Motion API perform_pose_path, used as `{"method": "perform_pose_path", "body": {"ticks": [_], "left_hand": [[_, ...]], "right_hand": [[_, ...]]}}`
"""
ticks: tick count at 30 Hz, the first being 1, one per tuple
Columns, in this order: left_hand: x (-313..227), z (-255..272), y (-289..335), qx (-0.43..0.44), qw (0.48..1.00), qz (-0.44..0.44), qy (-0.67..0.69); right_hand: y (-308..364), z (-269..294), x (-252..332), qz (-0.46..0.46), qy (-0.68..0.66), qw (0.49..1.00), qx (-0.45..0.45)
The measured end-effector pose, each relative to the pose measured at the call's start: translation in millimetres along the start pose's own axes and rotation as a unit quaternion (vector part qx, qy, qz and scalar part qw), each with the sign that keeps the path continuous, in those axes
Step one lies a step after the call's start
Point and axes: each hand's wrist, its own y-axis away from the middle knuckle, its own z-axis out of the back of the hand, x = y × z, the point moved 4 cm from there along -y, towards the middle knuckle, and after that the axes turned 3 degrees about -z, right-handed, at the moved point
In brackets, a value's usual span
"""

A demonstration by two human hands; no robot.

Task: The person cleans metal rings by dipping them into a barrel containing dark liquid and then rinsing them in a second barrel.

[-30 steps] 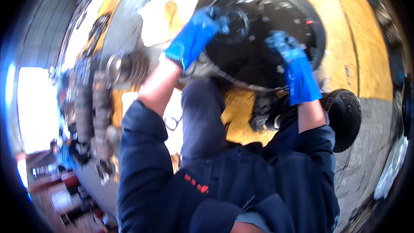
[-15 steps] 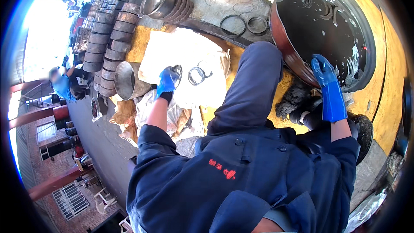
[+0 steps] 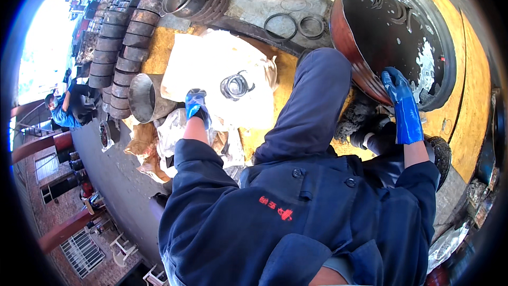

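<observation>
Head view: left hand (image 3: 198, 107), blue-gloved and a bit blurred, sits by the white sheet's (image 3: 185, 69) near edge, fingers hard to read so can't tell if it holds anything; right hand (image 3: 398, 92), gloved, fingers together at the red drum's (image 3: 346, 47) near rim, grip unclear. Drum holds dark liquid (image 3: 381, 45) with curved ring edges (image 3: 408, 20) showing; black rings (image 3: 243, 85) lie overlapping on the sheet. Yellow-and-grey floor (image 3: 296, 0), stacked cylinders (image 3: 135, 41) left, blue-clad co-worker (image 3: 66, 116) beyond, bright opening washed out.
</observation>
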Motion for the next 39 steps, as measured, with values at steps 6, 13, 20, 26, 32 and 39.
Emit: {"method": "perform_pose_path", "body": {"ticks": [6,13,20,26,32,39], "left_hand": [[-122,-65,35,0.116,0.992,-0.035,0.033],[-279,-170,16,0.272,0.956,-0.028,0.105],[-408,-370,233,0.468,0.852,-0.23,-0.05],[-350,-444,408,0.6,0.647,-0.456,-0.115],[-277,-483,383,0.582,0.555,-0.553,-0.219],[-259,-492,387,0.579,0.638,-0.428,-0.275]], "right_hand": [[15,20,0,0.029,0.078,0.994,-0.077],[17,38,25,0.112,-0.238,0.955,-0.139],[97,197,44,0.022,-0.347,0.904,-0.248],[180,340,-151,-0.15,-0.055,0.916,-0.369],[277,305,-244,-0.376,-0.001,0.892,-0.249],[292,225,-321,-0.374,-0.02,0.927,-0.026]]}}
